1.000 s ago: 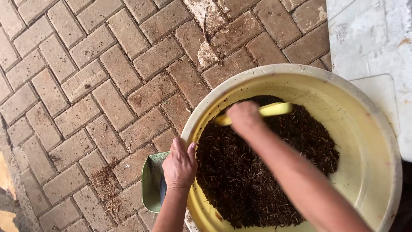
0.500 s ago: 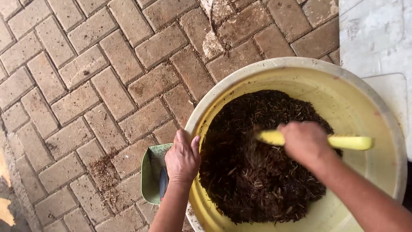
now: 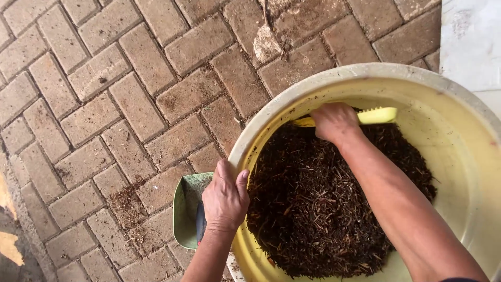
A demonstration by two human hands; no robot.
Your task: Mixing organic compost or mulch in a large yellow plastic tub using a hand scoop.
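gripping scoop (image 3: 377, 115) (right hand (image 3: 334, 122) fisted)

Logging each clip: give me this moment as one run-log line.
left hand: grips basin rim | right hand: holds yellow tool in mulch | green scoop: on pavers beside basin

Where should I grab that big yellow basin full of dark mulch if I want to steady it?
Take the yellow basin by its rolled rim, from the outside on the near-left edge, where the left hand already rests. The rim there is bare and curls outward, giving fingers a lip. The far side is taken up by the right hand working a yellow tool in the dark mulch.
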